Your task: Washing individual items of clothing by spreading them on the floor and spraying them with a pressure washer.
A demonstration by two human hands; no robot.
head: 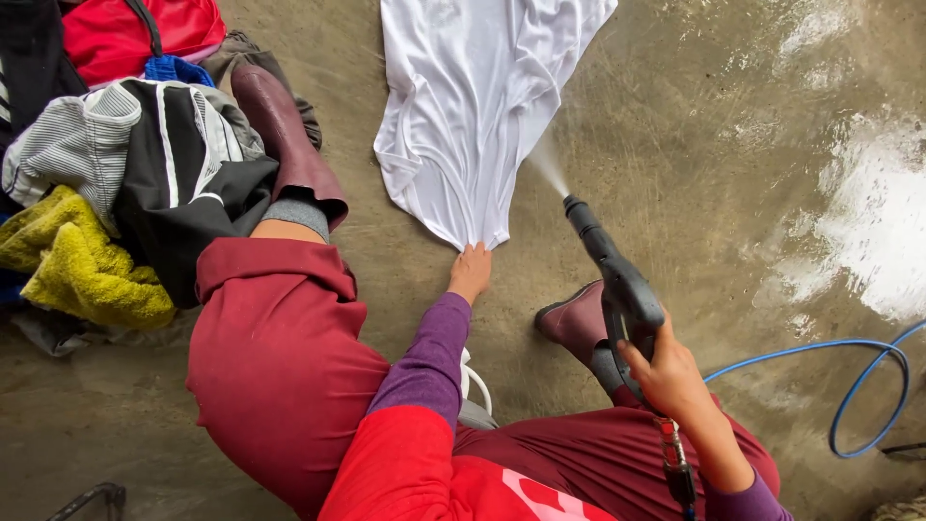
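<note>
On the wet concrete floor (694,145), a white shirt (473,106) lies spread flat, running from the top edge of the view down toward the person. Its lower hem is pinched by the left hand (470,271), fingers closed on the fabric and pressing it to the floor. The right hand (666,376) is wrapped tight around the grip of a black spray gun (617,280), whose nozzle points at the shirt's right edge (a thin fan of water shows at the tip). A blue hose (849,386) loops by the right edge. Two maroon boots (289,145) flank the shirt. At the upper left corner sits a heap of clothes (145,164): striped grey, black, yellow towel, red.
</note>
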